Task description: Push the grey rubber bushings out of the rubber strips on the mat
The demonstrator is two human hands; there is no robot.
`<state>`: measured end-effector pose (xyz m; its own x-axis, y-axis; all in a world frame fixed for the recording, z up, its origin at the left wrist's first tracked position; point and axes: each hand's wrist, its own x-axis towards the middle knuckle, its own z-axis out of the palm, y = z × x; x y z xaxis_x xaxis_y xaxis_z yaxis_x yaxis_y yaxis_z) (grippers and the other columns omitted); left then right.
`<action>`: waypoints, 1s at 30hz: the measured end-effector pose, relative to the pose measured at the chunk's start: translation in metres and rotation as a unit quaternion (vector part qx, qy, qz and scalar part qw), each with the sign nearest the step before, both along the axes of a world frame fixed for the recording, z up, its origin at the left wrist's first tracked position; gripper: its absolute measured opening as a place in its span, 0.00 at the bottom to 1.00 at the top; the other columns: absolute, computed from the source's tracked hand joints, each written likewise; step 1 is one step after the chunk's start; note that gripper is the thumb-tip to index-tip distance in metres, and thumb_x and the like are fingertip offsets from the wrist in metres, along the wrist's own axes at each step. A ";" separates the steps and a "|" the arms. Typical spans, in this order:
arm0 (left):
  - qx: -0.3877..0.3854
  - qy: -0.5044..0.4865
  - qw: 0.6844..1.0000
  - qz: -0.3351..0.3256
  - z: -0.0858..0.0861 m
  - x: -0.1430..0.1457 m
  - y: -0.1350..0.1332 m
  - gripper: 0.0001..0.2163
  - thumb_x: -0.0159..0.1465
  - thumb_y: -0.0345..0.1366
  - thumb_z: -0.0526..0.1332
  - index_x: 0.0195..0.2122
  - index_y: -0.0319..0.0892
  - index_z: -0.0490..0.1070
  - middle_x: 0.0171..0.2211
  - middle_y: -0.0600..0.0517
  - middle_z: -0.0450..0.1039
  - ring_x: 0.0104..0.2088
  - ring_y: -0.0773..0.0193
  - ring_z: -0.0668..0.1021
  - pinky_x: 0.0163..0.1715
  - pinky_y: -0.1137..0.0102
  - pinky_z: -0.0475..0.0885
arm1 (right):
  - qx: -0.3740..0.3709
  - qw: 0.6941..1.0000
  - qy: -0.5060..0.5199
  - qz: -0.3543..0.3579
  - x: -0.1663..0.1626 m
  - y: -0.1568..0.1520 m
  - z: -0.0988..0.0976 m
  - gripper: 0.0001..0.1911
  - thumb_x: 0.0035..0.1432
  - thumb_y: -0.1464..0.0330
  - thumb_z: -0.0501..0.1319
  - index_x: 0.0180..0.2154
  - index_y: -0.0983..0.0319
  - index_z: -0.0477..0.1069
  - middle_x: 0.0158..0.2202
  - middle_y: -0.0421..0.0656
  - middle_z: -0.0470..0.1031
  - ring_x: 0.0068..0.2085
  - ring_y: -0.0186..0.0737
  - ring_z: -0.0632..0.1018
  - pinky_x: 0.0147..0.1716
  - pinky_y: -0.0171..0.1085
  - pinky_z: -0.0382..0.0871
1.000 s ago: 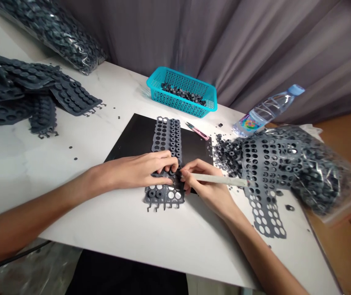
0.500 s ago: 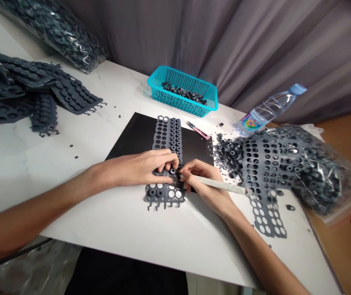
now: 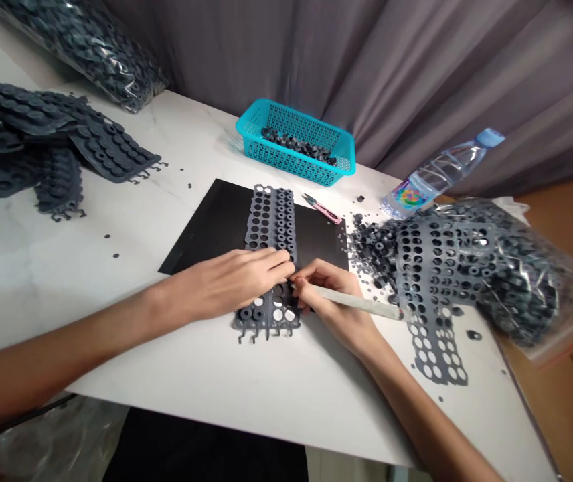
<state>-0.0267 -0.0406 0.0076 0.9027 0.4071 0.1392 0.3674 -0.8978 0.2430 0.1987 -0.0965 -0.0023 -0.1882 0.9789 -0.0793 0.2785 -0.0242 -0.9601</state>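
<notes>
A dark grey rubber sheet (image 3: 271, 227) studded with small rings and punched holes lies lengthwise on a black mat (image 3: 221, 221) in the middle of the white table (image 3: 176, 361). My left hand (image 3: 231, 281) rests across the sheet's near half, fingers curled and pinched at its right edge. My right hand (image 3: 329, 294) is closed round a pale stick-like tool (image 3: 361, 304), its tip meeting the left fingertips at the sheet. Both hands touch the sheet; what the left fingers pinch is hidden.
A teal basket (image 3: 296, 140) with loose rings stands behind the mat, pink snips (image 3: 322, 209) beside it. Emptied sheets and loose rings (image 3: 432, 268) and a clear bag lie right, a water bottle (image 3: 440, 171) behind. More sheets (image 3: 40, 154) pile up left.
My left fingers have flattened and slid towards the sheet's right edge, closer to the tool tip. The view has shifted slightly; the right hand has barely moved.
</notes>
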 end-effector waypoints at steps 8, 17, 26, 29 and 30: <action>-0.177 -0.084 0.979 0.056 0.003 -0.001 0.005 0.08 0.78 0.35 0.50 0.46 0.42 0.68 0.41 0.52 0.70 0.39 0.63 0.75 0.42 0.67 0.68 | -0.018 0.999 0.037 0.002 0.000 0.000 0.001 0.08 0.65 0.64 0.65 0.36 0.61 0.74 0.28 0.39 0.75 0.28 0.36 0.76 0.27 0.33 0.71; -0.263 -0.088 0.958 0.080 0.005 -0.007 0.013 0.10 0.71 0.45 0.62 0.46 0.44 0.70 0.35 0.55 0.71 0.33 0.65 0.73 0.34 0.70 0.69 | -0.019 0.996 0.086 -0.019 0.014 0.009 0.003 0.07 0.64 0.64 0.66 0.36 0.61 0.73 0.29 0.39 0.77 0.24 0.33 0.76 0.24 0.32 0.72; -0.171 -0.145 0.971 0.076 0.003 0.011 0.011 0.07 0.73 0.36 0.58 0.48 0.44 0.73 0.45 0.50 0.72 0.44 0.60 0.77 0.48 0.65 0.70 | -0.021 0.995 0.097 -0.012 0.008 0.008 0.000 0.09 0.63 0.62 0.66 0.36 0.61 0.72 0.29 0.40 0.77 0.23 0.33 0.76 0.23 0.33 0.74; -0.207 -0.150 0.964 0.070 0.001 0.010 0.016 0.07 0.72 0.36 0.61 0.48 0.44 0.75 0.46 0.51 0.72 0.47 0.60 0.76 0.50 0.65 0.70 | -0.006 0.995 0.098 -0.020 0.009 0.007 0.001 0.09 0.64 0.62 0.66 0.37 0.61 0.72 0.29 0.40 0.77 0.23 0.33 0.76 0.22 0.33 0.74; -0.221 -0.156 0.960 0.075 0.001 0.009 0.017 0.07 0.72 0.36 0.61 0.48 0.44 0.75 0.45 0.51 0.73 0.45 0.62 0.76 0.48 0.66 0.71 | -0.006 0.995 0.098 -0.019 0.009 0.007 0.001 0.09 0.64 0.63 0.66 0.37 0.61 0.73 0.29 0.40 0.77 0.23 0.33 0.76 0.22 0.33 0.74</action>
